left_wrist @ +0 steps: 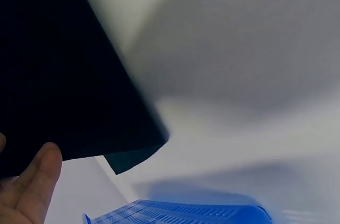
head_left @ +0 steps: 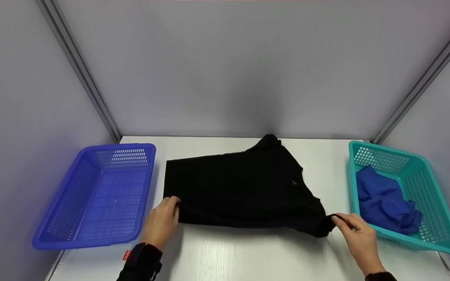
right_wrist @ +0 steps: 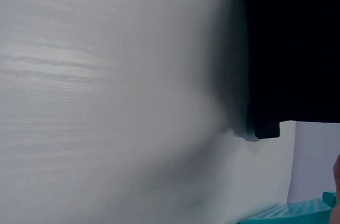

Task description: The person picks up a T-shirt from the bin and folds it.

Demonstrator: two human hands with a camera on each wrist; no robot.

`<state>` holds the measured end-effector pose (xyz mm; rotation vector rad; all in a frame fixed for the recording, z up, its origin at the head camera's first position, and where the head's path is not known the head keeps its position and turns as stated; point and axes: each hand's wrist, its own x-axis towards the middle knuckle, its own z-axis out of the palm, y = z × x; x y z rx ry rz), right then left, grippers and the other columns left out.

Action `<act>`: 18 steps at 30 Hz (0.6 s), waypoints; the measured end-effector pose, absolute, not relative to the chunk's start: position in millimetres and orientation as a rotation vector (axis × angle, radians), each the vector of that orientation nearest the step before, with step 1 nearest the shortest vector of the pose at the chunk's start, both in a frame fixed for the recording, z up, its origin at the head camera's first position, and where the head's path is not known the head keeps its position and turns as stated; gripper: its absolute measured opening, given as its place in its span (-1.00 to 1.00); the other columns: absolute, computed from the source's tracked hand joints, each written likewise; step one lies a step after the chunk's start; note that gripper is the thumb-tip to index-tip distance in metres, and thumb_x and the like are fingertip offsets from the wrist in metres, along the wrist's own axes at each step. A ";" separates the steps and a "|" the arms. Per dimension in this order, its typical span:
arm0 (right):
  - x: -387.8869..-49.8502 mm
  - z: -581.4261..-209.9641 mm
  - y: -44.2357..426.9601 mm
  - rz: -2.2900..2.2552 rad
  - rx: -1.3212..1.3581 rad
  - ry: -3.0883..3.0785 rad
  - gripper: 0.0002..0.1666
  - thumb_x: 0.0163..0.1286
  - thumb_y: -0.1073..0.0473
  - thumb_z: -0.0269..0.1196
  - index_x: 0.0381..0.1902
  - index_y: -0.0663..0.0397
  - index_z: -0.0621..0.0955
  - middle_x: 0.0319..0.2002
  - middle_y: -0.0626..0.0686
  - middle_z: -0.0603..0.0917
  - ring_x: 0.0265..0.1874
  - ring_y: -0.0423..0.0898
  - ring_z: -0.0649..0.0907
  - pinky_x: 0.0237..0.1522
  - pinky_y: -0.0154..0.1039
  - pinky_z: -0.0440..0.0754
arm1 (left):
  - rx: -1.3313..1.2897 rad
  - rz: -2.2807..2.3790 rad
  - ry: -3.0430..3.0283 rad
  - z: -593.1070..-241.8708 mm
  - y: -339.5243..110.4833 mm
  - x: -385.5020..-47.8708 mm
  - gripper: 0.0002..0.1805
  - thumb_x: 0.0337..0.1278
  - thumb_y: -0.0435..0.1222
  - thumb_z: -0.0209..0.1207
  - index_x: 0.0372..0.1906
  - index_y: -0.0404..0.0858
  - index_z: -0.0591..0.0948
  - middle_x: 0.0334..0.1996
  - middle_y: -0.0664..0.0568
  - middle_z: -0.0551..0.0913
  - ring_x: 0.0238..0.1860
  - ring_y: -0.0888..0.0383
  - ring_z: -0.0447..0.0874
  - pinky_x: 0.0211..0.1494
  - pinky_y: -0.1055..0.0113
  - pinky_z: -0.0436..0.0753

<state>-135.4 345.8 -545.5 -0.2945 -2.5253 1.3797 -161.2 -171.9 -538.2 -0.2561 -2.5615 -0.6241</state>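
Note:
A black shirt (head_left: 240, 187), with a small light mark near its right side, lies spread across the white table. My left hand (head_left: 161, 218) pinches its near left corner, thumb and fingers at the edge. In the left wrist view, fingers (left_wrist: 40, 181) of that hand show against the dark cloth (left_wrist: 69, 75). My right hand (head_left: 356, 236) pinches a bit of the shirt at its near right corner, slightly raised off the table. The right wrist view has the dark fabric (right_wrist: 295, 43) at upper right and only a sliver of my hand (right_wrist: 337, 187).
Left of the shirt stands a blue plastic basket (head_left: 147, 187) with nothing in it. On the right, a teal basket (head_left: 440, 195) holds a crumpled blue cloth (head_left: 387, 203). Grey walls (head_left: 225, 70) enclose the table (head_left: 217, 253) at the back and both sides. A red tag (head_left: 127, 255) lies near the left wrist.

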 end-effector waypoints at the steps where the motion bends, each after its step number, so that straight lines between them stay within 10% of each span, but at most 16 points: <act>1: -134.3 -543.0 347.6 1.409 -0.267 -2.492 -0.69 0.55 0.09 0.33 0.03 0.22 0.77 -0.14 -0.16 0.69 -0.17 -0.32 0.61 -0.22 -0.51 0.54 | -0.250 -0.629 -2.568 -537.8 -171.4 -161.5 -0.81 0.19 -0.56 0.33 -0.13 -0.32 0.65 -0.31 -0.11 0.72 -0.48 -0.06 0.72 -0.45 0.09 0.71; 5: -133.0 -532.1 354.3 1.606 -0.210 -2.393 -0.64 0.67 0.11 0.15 0.07 0.37 0.59 -0.13 -0.25 0.62 -0.07 -0.40 0.57 -0.07 -0.57 0.51 | -0.248 -0.637 -2.570 -537.2 -169.1 -161.8 -0.80 0.20 -0.55 0.32 -0.13 -0.30 0.66 -0.29 -0.09 0.75 -0.48 -0.05 0.72 -0.45 0.09 0.70; 11: -136.3 -519.5 349.4 1.616 -0.248 -2.432 -0.67 0.72 0.01 0.05 0.05 0.22 0.47 -0.61 -0.15 0.19 -0.65 -0.25 0.28 -0.56 -0.21 0.33 | -0.257 -0.656 -2.536 -534.7 -165.7 -159.6 -0.86 0.23 -0.54 0.31 -0.17 -0.32 0.67 -0.32 -0.11 0.77 -0.40 -0.09 0.77 -0.36 0.03 0.73; 18: -150.0 -511.3 338.6 1.536 -0.218 -2.525 -0.64 0.68 -0.05 0.12 0.07 0.14 0.56 -0.65 -0.14 0.23 -0.71 -0.24 0.28 -0.60 -0.25 0.36 | -0.149 -0.797 -2.695 -525.7 -168.9 -154.8 -0.91 0.34 -0.44 0.22 -0.13 -0.29 0.66 -0.42 -0.11 0.78 -0.54 0.05 0.65 -0.48 0.08 0.60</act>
